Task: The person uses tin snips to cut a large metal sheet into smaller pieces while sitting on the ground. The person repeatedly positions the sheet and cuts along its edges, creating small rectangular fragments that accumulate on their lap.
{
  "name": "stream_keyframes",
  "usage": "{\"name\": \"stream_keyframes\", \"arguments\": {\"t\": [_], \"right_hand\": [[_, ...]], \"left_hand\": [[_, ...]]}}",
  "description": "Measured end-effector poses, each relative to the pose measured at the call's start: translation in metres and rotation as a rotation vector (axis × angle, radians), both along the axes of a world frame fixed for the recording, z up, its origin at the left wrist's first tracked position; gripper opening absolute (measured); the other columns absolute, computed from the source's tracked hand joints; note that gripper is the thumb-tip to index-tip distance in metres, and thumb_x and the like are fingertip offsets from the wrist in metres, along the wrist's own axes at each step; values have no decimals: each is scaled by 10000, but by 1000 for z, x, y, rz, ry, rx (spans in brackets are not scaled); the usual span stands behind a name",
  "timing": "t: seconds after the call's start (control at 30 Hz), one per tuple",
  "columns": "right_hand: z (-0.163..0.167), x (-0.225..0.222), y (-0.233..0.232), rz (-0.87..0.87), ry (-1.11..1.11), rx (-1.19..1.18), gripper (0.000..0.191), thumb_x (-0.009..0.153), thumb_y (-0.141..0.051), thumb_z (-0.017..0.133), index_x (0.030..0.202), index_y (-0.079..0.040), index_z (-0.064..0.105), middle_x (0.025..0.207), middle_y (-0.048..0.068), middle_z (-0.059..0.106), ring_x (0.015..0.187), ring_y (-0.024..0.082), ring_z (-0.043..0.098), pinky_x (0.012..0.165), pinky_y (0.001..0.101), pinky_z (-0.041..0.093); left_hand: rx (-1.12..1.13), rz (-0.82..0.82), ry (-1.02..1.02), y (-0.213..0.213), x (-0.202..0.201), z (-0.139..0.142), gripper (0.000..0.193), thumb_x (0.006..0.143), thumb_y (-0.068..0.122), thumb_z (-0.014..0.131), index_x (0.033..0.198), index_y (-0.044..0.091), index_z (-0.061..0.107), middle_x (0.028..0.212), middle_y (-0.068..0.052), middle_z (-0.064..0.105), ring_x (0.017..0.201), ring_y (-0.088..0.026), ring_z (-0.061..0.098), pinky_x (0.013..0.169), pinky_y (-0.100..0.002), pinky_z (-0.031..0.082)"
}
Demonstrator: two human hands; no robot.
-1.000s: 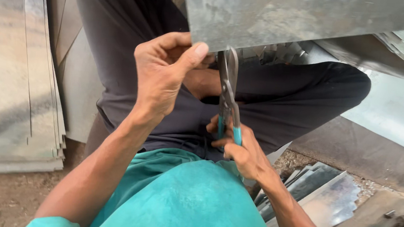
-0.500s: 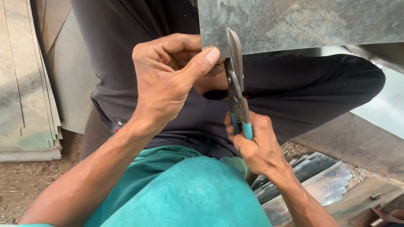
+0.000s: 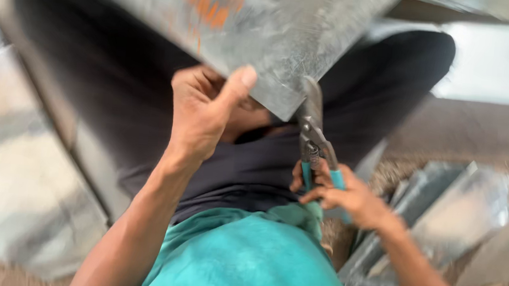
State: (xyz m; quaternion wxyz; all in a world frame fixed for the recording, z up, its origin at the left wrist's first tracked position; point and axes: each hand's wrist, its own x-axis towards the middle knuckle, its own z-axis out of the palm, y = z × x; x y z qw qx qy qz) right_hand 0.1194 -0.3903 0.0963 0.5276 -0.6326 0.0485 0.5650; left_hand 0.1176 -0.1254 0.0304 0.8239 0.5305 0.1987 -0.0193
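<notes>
My left hand point(image 3: 204, 112) pinches the lower edge of a galvanised metal sheet point(image 3: 264, 26) that tilts across the top of the head view, thumb on its near face. My right hand point(image 3: 347, 196) is closed around the teal handles of a pair of tin snips point(image 3: 314, 140). The snips point upward, and their grey jaws meet the sheet's lower corner just right of my left thumb. Orange marks show on the sheet's upper part. The whole picture is blurred by motion.
My legs in dark trousers point(image 3: 150, 86) and a teal garment point(image 3: 245, 257) lie under the sheet. Stacked metal sheets point(image 3: 14, 191) rest at the left. More cut metal pieces point(image 3: 442, 218) lie at the right on gritty ground.
The sheet has swung down and turned, now covering more of the top and showing orange marks. Both hands keep their grips; the snips sit lower and further right in view.
</notes>
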Motion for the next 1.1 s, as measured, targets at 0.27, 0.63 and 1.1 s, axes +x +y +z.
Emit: {"name": "stream_keyframes", "arguments": {"t": [0.27, 0.63, 1.1], "right_hand": [[-6, -61, -11, -375, -239, -231, 709, 646, -177, 521, 1325, 25, 498, 1072, 152, 603, 977, 268, 618, 810, 378, 583], [-5, -36, 8, -423, -298, -295, 489, 667, -156, 502, 1122, 10, 565, 882, 103, 593, 722, 183, 543, 631, 328, 486], [-11, -50, -43, 47, -891, -753, 144, 797, -78, 555, 904, 18, 558, 669, 154, 573, 574, 282, 602, 545, 408, 470]], "left_hand": [[-192, -21, 92, -120, 30, 3, 211, 935, 77, 808, 1102, -42, 756, 1016, -75, 758, 871, -128, 724, 812, -261, 608], [-101, -16, 104, -128, 26, 3, 189, 962, 60, 785, 1114, -47, 753, 985, -48, 751, 817, -97, 687, 783, -239, 592], [-381, 456, 330, -131, 41, 60, 395, 830, 169, 898, 1054, -27, 638, 854, -39, 581, 697, -140, 528, 628, -283, 441]]}}
